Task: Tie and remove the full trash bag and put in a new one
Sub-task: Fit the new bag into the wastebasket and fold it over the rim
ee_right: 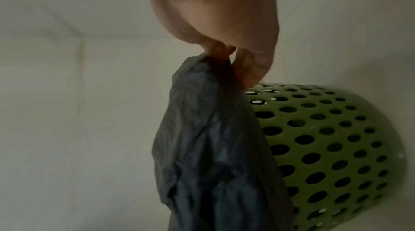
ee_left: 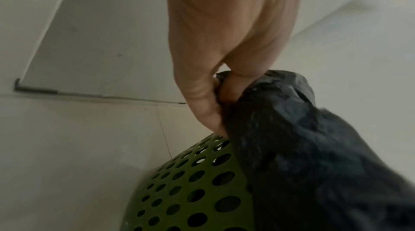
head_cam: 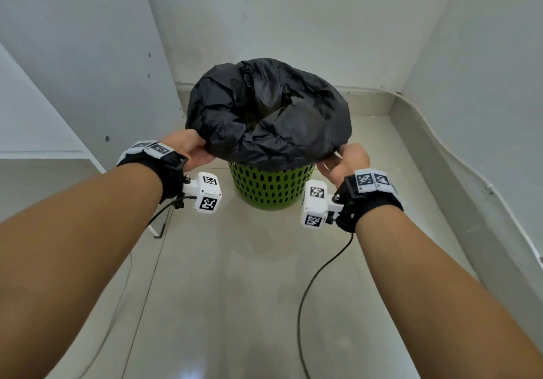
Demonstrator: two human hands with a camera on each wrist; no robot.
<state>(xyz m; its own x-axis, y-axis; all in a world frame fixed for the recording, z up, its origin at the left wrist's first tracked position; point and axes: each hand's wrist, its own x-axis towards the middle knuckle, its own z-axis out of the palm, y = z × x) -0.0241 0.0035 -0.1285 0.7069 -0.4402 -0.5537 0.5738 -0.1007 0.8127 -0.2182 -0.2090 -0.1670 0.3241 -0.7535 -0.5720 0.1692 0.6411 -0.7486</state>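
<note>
A black trash bag (head_cam: 269, 111) is draped over the rim of a green perforated bin (head_cam: 270, 187) on the floor. My left hand (head_cam: 195, 151) pinches the bag's hem at the bin's left side; in the left wrist view my left hand (ee_left: 221, 96) has its thumb and fingers curled into the black plastic (ee_left: 314, 155) above the green bin (ee_left: 191, 190). My right hand (head_cam: 342, 159) grips the hem at the right side; the right wrist view shows my right hand (ee_right: 233, 64) bunching the bag (ee_right: 209, 146) beside the bin (ee_right: 325, 137). The bag's contents are hidden.
The bin stands in a corner, with white walls (head_cam: 293, 20) behind and to the right. A white cabinet panel (head_cam: 88, 55) rises on the left. A black cable (head_cam: 317, 275) trails over the pale floor (head_cam: 235, 290) between my arms.
</note>
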